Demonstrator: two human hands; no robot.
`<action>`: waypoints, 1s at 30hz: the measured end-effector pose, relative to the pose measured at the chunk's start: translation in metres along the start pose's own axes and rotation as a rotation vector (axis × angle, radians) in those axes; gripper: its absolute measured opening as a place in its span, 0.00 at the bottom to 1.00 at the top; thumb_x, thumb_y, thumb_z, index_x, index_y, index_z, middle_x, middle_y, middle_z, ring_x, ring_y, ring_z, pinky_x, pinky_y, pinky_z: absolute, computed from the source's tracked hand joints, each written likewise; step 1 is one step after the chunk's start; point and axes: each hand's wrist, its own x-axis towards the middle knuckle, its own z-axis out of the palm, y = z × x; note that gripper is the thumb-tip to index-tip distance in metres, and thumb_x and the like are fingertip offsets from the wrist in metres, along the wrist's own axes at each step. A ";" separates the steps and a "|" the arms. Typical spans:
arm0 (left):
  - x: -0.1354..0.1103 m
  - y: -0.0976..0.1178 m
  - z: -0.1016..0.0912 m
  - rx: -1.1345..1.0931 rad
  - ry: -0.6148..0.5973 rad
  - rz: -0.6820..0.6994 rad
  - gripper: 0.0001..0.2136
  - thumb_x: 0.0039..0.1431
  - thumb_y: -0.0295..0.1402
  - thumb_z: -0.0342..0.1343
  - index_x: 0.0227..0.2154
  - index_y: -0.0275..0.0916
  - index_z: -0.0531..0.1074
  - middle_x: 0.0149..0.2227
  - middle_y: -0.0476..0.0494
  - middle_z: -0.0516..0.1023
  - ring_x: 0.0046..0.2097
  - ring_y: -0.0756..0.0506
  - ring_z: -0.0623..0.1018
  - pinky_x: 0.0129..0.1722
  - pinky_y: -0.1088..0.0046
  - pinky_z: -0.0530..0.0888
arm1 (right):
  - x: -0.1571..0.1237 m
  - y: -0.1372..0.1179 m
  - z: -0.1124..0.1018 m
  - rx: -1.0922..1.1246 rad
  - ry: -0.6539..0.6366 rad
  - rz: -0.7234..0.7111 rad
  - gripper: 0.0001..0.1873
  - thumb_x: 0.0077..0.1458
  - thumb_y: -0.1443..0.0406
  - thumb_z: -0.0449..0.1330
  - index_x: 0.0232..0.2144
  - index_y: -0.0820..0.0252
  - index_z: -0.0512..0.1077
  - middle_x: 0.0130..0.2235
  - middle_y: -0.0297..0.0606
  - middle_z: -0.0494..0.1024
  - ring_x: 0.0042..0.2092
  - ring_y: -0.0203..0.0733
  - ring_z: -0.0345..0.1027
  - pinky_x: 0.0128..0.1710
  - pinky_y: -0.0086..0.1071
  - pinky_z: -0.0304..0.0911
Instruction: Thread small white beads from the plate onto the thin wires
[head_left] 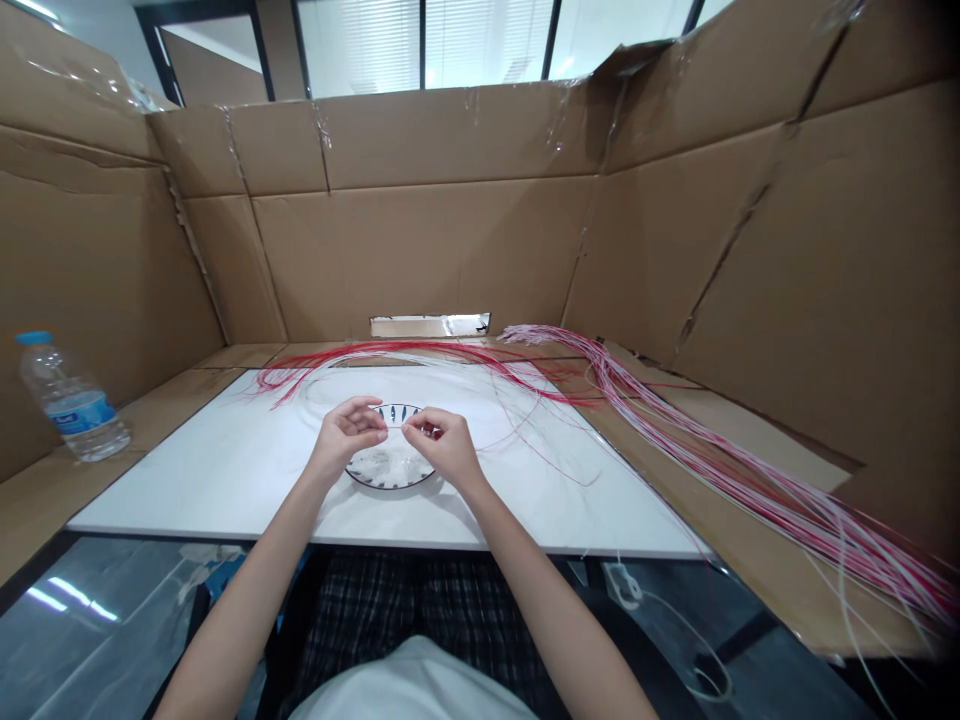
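Note:
My left hand [349, 432] and my right hand [444, 442] are close together over a round plate [365, 480]. Thumb and fingers are pinched on both hands. Between the fingertips runs a short, thin pinkish-red thread [395, 428], held at each end. The plate has a dark rim and dark blue leaf-like marks. On it lies something whitish and clear, too small to make out. Behind my hands a loose bundle of red and white threads [345, 352] stretches across the far part of the white board [225, 480].
A thick bundle of pink, red and white threads [675, 430] runs along the right side. At the left stands a water bottle [79, 415] with a blue cap. Tall cardboard walls [420, 250] enclose the board, with a slot [430, 326] at the back.

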 end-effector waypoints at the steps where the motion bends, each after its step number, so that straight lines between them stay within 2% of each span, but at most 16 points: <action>1: 0.000 0.000 0.000 0.001 0.002 -0.001 0.21 0.39 0.28 0.69 0.40 0.38 0.72 0.28 0.49 0.76 0.32 0.50 0.75 0.32 0.77 0.72 | 0.000 0.000 0.000 0.000 0.000 0.001 0.07 0.46 0.64 0.59 0.21 0.61 0.74 0.23 0.36 0.75 0.24 0.34 0.61 0.24 0.27 0.56; 24: 0.001 -0.001 0.002 0.004 -0.013 -0.003 0.22 0.38 0.26 0.68 0.40 0.36 0.72 0.27 0.48 0.76 0.31 0.51 0.76 0.34 0.74 0.74 | -0.001 0.000 0.000 -0.065 -0.030 -0.087 0.06 0.45 0.67 0.58 0.20 0.60 0.73 0.23 0.34 0.73 0.24 0.33 0.58 0.25 0.28 0.55; 30: 0.000 -0.004 0.005 0.084 -0.039 0.065 0.22 0.41 0.27 0.67 0.42 0.37 0.71 0.28 0.50 0.74 0.32 0.50 0.75 0.35 0.74 0.74 | 0.000 0.003 0.001 -0.096 -0.033 -0.101 0.06 0.44 0.68 0.57 0.19 0.60 0.72 0.22 0.33 0.73 0.24 0.33 0.59 0.26 0.28 0.56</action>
